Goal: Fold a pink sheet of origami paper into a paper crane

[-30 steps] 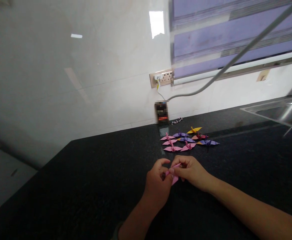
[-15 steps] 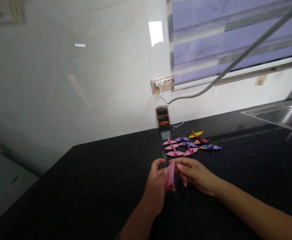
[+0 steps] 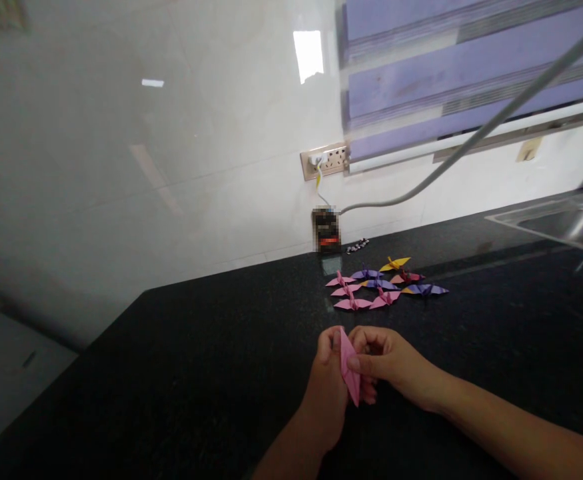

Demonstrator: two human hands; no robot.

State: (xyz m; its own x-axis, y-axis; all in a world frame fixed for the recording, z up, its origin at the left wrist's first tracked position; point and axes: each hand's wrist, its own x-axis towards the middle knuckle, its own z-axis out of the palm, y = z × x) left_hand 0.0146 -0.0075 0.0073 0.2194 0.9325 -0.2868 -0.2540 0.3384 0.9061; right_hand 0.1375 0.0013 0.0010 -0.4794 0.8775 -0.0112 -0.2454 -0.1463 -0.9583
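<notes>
A pink folded paper (image 3: 350, 375), long, narrow and pointed at both ends, is held upright between my two hands above the black countertop (image 3: 211, 373). My left hand (image 3: 327, 383) is closed on its left side, fingers curled near the top tip. From the right, my right hand (image 3: 384, 360) pinches it, the thumb lying across its middle. Some fingertips are hidden behind the paper. Just beyond my hands stand several finished paper cranes: pink ones (image 3: 353, 303), purple ones (image 3: 425, 291), a yellow one (image 3: 395, 264) and a red one (image 3: 407, 277).
A small dark blurred box (image 3: 326, 230) stands against the wall beside a beaded string (image 3: 358, 246). Above it a plug sits in a wall socket (image 3: 324, 160). A grey hose or cable (image 3: 451, 163) slants up rightward. A metal sink (image 3: 571, 220) lies at the right.
The pink paper has turned so its long face shows, tip up. Both hands have moved slightly right and down, and my right thumb now presses on the paper. The view shifted slightly.
</notes>
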